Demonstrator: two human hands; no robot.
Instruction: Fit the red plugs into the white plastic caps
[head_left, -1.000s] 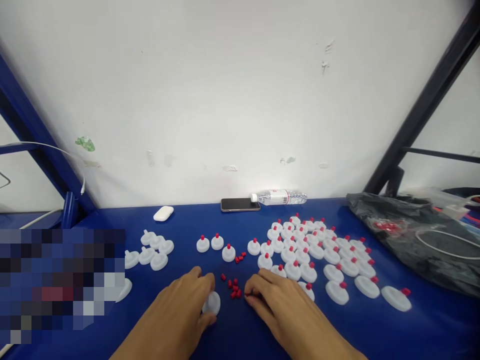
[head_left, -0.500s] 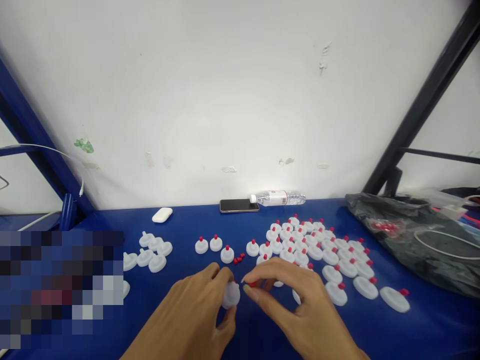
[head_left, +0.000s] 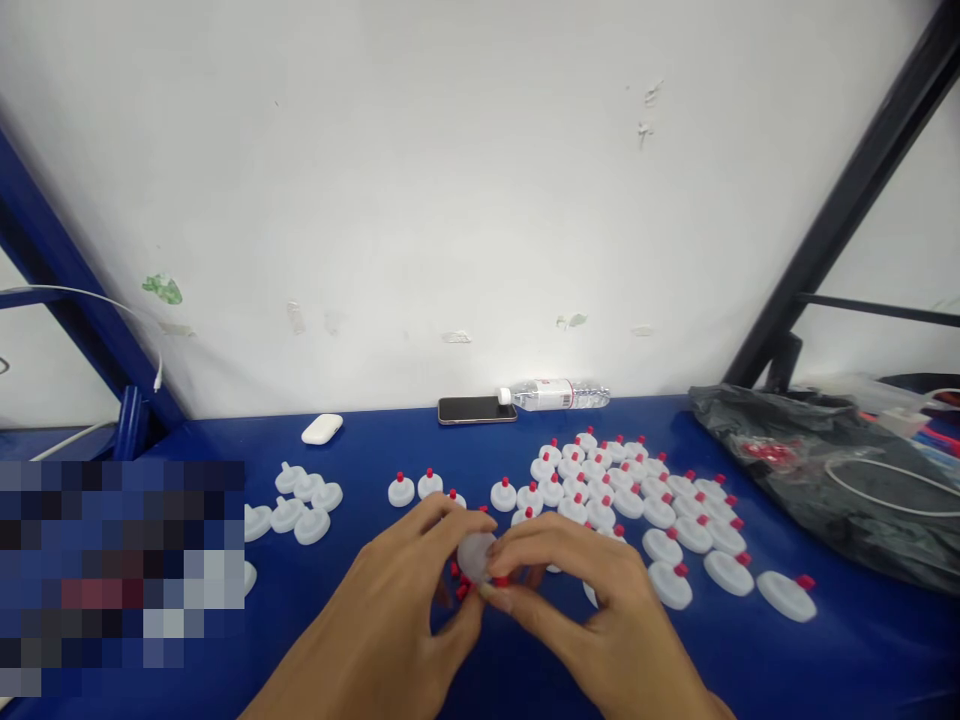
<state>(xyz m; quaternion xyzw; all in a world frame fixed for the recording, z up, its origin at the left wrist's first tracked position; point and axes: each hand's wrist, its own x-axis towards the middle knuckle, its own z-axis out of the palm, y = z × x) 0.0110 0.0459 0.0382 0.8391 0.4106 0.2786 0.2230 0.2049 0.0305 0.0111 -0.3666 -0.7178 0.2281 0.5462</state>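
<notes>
My left hand (head_left: 409, 595) is closed round a translucent white round cap (head_left: 477, 556), tilted, just above the blue table. Between the thumb and forefinger of my right hand (head_left: 581, 600) is a small red tip (head_left: 499, 581), held against or right beside the white cap; whether they are joined I cannot tell. Several loose red tips (head_left: 461, 583) show under the left fingers. Behind my hands, white caps with red tips (head_left: 401, 489) stand on the table. A large group of such tipped caps (head_left: 628, 502) spreads to the right. White caps without red tips (head_left: 311, 525) lie left.
Against the wall lie a phone (head_left: 477, 410), a clear bottle (head_left: 559, 395) and a small white case (head_left: 322, 429). A black plastic bag (head_left: 847, 510) covers the right side, with a packet of red pieces (head_left: 772, 452) on it. Frame posts rise at both sides.
My left hand has moved right and slightly up with the white cap, bringing it to the red tip in my right hand. The right hand has hardly moved.
</notes>
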